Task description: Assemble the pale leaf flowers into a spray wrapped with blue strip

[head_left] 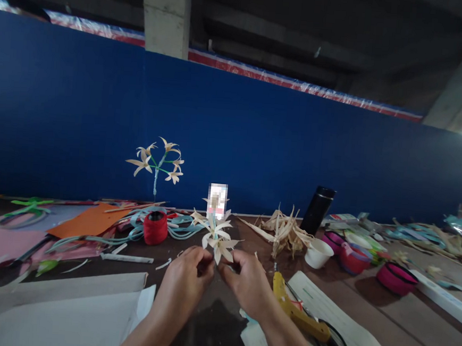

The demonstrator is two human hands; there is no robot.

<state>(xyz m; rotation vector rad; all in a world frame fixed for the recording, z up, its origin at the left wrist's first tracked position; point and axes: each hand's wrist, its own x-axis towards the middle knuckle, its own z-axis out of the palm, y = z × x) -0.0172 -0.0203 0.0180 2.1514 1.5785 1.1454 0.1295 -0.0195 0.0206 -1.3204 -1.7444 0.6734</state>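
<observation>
Cream artificial flowers (217, 230) with narrow pointed petals, grouped in a bunch, are between my two hands above the middle of the table. My left hand (188, 273) has its fingers curled in a pinch at the lower left of the bunch. On the other side, my right hand (248, 281) pinches at the right edge of the lowest flower. My fingers hide the exact points of contact. Behind and to the left stands a similar spray of cream flowers (157, 166) on a wrapped pale stem. A yellow glue gun (298, 311) lies beside my right wrist.
Black scissors (333, 343) rest on papers (332, 309) at right. Dried husks (288, 233), a white cup (319, 253) and a black bottle (318, 209) stand behind. A red roll (155, 228), orange paper (91, 223) and cardboard (64, 309) lie left. A blue partition (258, 138) bounds the back.
</observation>
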